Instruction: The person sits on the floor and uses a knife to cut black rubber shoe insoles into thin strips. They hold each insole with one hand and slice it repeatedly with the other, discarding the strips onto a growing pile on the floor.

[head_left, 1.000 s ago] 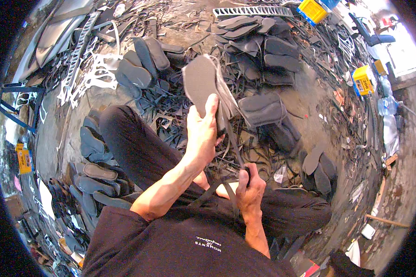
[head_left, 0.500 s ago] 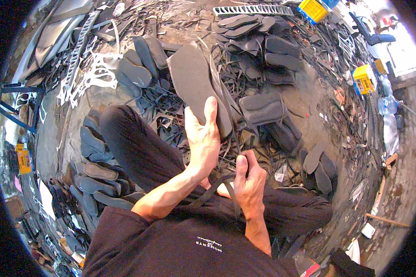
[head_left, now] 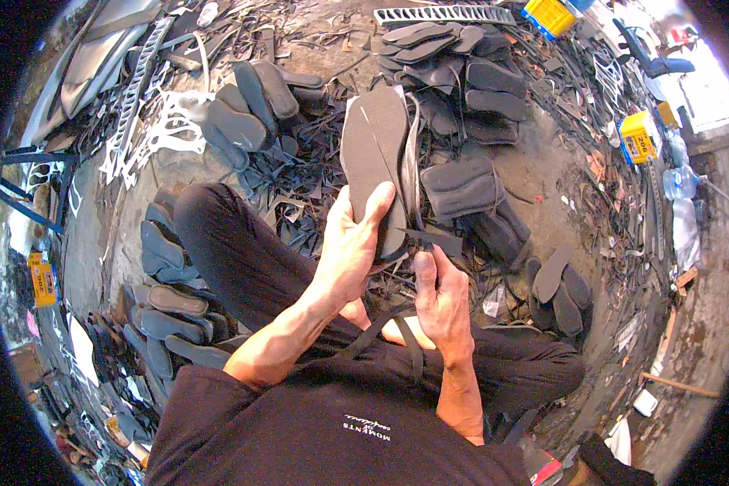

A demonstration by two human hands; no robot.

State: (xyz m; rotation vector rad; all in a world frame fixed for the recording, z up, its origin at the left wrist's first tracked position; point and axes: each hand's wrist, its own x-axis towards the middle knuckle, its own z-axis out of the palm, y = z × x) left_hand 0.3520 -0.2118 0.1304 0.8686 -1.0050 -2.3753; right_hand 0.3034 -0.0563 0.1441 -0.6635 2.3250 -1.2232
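My left hand [head_left: 355, 243] grips a grey foam shoe sole [head_left: 373, 150], thumb on its upper face and toe end pointing away from me. A thin strand lies across that face. Along the sole's right side runs a loose curved offcut strip [head_left: 411, 162]. My right hand [head_left: 443, 296] is closed beside the heel end, thumb on top. At its fingertips sits a small dark pointed piece [head_left: 439, 243]; whether the fingers hold this or a tool is hidden. A dark strip [head_left: 411, 344] hangs below this hand, over my crossed legs.
Stacked dark soles [head_left: 494, 89] stand ahead on the right, with more soles [head_left: 251, 105] ahead on the left and a pile [head_left: 174, 320] by my left knee. Black offcuts [head_left: 308, 174] litter the floor between. A yellow box [head_left: 638, 138] stands far right.
The sole has shifted right and turned more upright, its far end drawn closer to me. The loose strip now lies nearer its edge. My right hand has moved slightly, and a dark pointed piece shows there.
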